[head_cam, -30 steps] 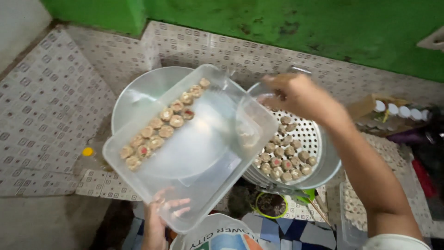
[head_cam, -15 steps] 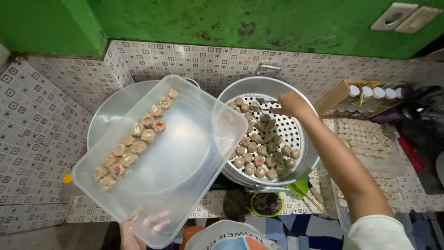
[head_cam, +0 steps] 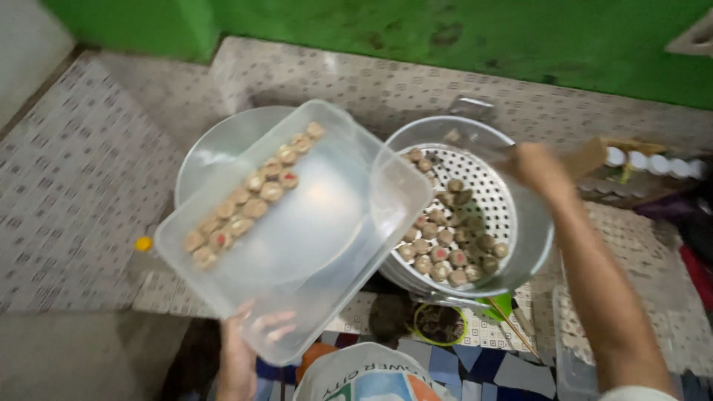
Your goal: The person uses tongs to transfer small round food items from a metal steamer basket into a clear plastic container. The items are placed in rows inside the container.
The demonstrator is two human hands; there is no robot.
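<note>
Gripping the near end of a clear plastic tub [head_cam: 297, 238], the left hand [head_cam: 245, 349] is seen from the head camera with fingers [head_cam: 271, 325] spread under its base, showing through the plastic. The tub is held tilted above a metal lid [head_cam: 215, 148], and a row of small round dumplings [head_cam: 249, 194] is lined along its far left wall. The right hand [head_cam: 538, 167] is blurred over the far rim of a perforated steamer pot [head_cam: 520, 223]; how its fingers are set cannot be told. More dumplings [head_cam: 449, 249] are laid inside the pot. A patterned tile counter [head_cam: 67, 186] is seen below, a green wall [head_cam: 445, 37] behind, white-capped bottles [head_cam: 646, 163] at right.
</note>
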